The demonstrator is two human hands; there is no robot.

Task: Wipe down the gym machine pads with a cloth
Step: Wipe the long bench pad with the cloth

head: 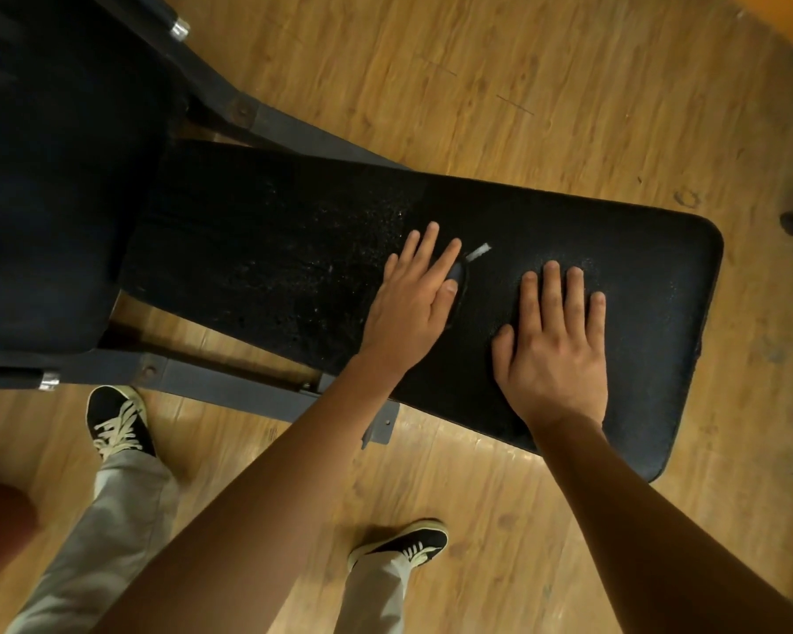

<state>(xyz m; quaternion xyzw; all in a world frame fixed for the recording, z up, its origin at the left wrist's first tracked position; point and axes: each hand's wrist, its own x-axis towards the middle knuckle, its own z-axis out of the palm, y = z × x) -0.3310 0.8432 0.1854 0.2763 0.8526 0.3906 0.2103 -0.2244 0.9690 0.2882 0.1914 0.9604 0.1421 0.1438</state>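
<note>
Under the left hand (410,295) is where the cloth (458,271) sits. It's dark, nearly the same colour as the vinyl, so all you really catch is a fold poking out by the thumb, plus a little white tag (478,252) just past the index finger. The fingers are straight and spread, pressing the cloth flat onto the seat pad (257,231) rather than bunching it up. The right hand (557,345) is palm down on the pad too, fingers flat with nothing under it. My guess is it's just bracing.

What matters for the next stroke is that the pad is long and narrow. It runs from the rounded free end on the person's right across to where it tucks under the back pad (56,176) on their left. Both hands are on the right half. The pale specks (339,249) are thickest just left of the cloth hand and thin out toward the back pad, with a lighter scatter near the right hand's fingertips.

So the dirty stretch lies to the left of the cloth, along the long axis, and the left hand is the nearer one. I'd say the wipe is somewhere around halfway on this pad. The obvious move is to push the cloth leftward along the length. Can't tell if the back pad needs doing, it's too dark.
</note>
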